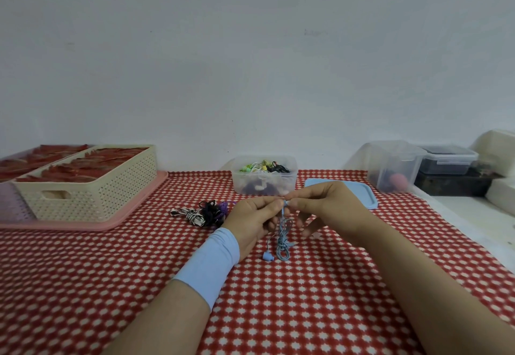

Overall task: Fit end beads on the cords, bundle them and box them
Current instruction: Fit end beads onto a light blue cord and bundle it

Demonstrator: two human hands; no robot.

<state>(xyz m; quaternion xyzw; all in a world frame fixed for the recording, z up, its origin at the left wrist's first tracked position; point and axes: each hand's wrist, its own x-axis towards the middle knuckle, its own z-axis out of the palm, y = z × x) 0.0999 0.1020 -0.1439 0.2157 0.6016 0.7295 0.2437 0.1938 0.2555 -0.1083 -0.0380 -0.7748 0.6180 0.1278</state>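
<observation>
- Left hand (252, 222), right hand (327, 207): fingers pinch cord (282, 233) tip above bench (306, 313).
- One bead (267, 256) hangs low.
- Suggest: hold tip short, stiff; push second bead straight.

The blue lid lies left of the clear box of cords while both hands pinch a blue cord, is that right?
Not quite. The head view shows the blue lid lying right of the clear box of cords, not left. The rest holds: the left hand and right hand both pinch the blue cord.
</observation>
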